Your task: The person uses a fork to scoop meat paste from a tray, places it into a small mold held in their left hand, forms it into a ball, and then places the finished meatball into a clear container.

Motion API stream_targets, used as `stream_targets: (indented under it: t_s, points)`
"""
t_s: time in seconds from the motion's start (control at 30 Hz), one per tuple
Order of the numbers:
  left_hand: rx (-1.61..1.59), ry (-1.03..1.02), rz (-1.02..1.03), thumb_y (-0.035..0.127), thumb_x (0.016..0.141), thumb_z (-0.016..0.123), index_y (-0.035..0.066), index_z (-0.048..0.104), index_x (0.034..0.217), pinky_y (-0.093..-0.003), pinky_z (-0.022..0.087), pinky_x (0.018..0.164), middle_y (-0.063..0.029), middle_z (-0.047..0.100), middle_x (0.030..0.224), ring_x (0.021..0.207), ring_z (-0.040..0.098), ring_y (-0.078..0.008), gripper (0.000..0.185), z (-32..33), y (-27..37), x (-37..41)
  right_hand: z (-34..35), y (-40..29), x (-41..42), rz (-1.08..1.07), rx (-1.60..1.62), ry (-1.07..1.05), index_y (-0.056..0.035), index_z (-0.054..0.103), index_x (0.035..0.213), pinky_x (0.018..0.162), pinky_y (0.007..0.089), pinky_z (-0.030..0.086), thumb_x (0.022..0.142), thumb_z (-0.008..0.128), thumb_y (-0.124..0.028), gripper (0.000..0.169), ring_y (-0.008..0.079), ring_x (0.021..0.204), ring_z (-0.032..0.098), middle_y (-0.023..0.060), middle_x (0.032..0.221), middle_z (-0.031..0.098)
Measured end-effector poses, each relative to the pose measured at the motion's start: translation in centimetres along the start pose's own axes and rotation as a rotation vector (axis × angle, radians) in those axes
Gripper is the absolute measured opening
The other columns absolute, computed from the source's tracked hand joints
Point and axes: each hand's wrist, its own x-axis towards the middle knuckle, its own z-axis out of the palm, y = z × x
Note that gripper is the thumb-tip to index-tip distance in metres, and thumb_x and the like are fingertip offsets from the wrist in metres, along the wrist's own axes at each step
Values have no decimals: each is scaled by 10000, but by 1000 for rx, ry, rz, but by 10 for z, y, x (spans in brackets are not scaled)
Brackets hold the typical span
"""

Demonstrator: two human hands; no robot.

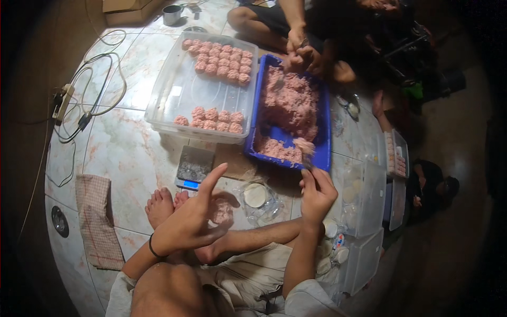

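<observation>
My left hand (192, 218) is cupped with the thumb raised, and a lump of pink minced meat (222, 212) rests against its fingers. In my right hand (320, 194) is a utensil, probably a spoon (307, 161), mostly hidden by the meat and my fingers. A clump of mince (304, 146) clings to its end, over the near part of a blue plastic tub (325, 156). More minced meat (293, 103) fills much of that tub. To its left, a clear plastic box (166, 99) carries rows of meatballs (222, 63) at the back and a smaller group (216, 121) in front.
A digital scale (196, 164) stands before my foot. Beside it lie round white wrappers (254, 195) in plastic. Another person's hands (303, 53) work above the tub's far end. Cables (113, 79), a checked cloth (99, 222) and clear containers (364, 198) flank me.
</observation>
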Motion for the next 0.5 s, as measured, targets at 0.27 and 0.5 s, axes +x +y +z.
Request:
stream_targets:
  t_s: [0.27, 0.5]
  points:
    - [8, -165, 69, 129, 720, 764, -9, 20, 1521, -301, 455, 666, -117, 609, 752, 653, 588, -245, 1102, -7, 3, 3, -36, 33, 22, 24, -803, -494, -10, 698, 917, 693, 473, 488, 836, 559, -30, 162, 408, 795, 630, 221, 839, 649]
    - [-171, -201, -91, 58, 665, 824, 18, -73, 1516, -290, 481, 783, -115, 663, 847, 822, 655, -196, 1237, -6, -7, 2, -62, -67, 19, -65, -552, -337, -8, 686, 923, 643, 420, 511, 832, 633, -56, 116, 359, 712, 646, 175, 819, 671]
